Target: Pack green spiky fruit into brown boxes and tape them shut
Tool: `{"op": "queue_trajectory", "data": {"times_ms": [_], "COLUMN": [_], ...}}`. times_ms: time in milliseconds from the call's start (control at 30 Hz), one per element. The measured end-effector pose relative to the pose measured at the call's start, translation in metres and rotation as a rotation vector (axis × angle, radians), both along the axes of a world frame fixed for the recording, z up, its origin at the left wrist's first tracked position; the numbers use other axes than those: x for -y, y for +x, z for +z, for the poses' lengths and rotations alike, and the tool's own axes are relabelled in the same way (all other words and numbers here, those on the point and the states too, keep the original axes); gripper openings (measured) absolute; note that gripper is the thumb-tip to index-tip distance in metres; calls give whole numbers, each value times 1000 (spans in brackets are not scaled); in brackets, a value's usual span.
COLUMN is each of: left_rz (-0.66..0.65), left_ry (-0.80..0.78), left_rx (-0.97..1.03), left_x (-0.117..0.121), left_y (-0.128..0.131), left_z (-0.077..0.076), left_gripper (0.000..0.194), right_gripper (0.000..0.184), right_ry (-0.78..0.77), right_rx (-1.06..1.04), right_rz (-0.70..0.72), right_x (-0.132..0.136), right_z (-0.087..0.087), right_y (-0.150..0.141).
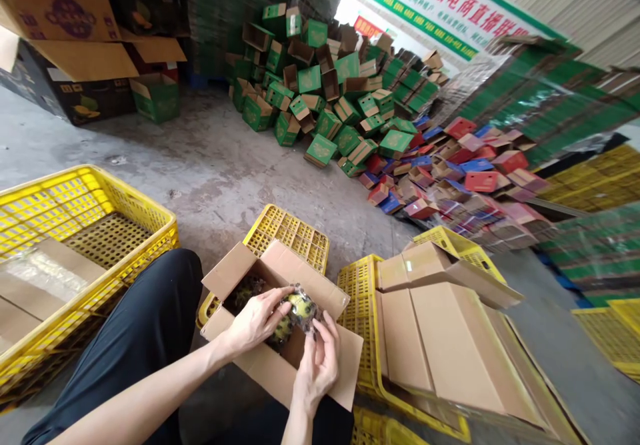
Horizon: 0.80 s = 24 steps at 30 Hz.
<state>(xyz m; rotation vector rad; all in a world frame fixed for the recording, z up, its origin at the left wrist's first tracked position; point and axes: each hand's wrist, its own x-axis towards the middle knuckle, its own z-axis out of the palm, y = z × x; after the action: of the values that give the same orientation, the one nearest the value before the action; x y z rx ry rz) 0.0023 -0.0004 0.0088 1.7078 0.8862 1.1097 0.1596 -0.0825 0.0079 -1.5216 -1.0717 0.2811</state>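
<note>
Fruit [302, 306] in clear wrap [299, 292] is held above the open box [303, 266], between the two hands. Left hand [259, 316] grips it by thumb and fingers at its left side; right hand [320, 358] has its fingertips closed on it at the lower right. The hands are near each other, but apart. Below, in the box, other wrapped fruits [283, 330] lie partly hidden by the left hand. I judge that the held one could slip and fall on these, because the wrap looks smooth and only fingertips hold it. If both hands pull, the wrap could tear. The long axis seems to run slantwise, from upper left to lower right. Which end has the stem, I cannot tell.
</note>
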Motion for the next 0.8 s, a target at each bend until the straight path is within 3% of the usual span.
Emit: {"op": "queue_trajectory", "data": {"times_ms": [200,367,600,700,800], "left_rz": [35,12,-69,-85,-123], "left_ry": [-117,-115,3,19,16], "left_rx": [23,79,-35,-61,-14], "left_x": [-1,-1,0,0,-1], "left_y": [-3,-3,-9,-11,-11], "left_z": [-2,-8,-4,1,4], "left_gripper": [45,58,68,59,39], "right_gripper": [36,32,65,70,60], "right_ry": [-17,-69,-86,-116,-106], "right_rx": [-161,-214,-248,-223,-168], "right_rz": [61,5,-52,-66,-96], "right_x": [2,-1,-4,-3,-2], "right_z": [0,-6,-12,-13,-15], "right_y": [-2,-1,5,5,4]}}
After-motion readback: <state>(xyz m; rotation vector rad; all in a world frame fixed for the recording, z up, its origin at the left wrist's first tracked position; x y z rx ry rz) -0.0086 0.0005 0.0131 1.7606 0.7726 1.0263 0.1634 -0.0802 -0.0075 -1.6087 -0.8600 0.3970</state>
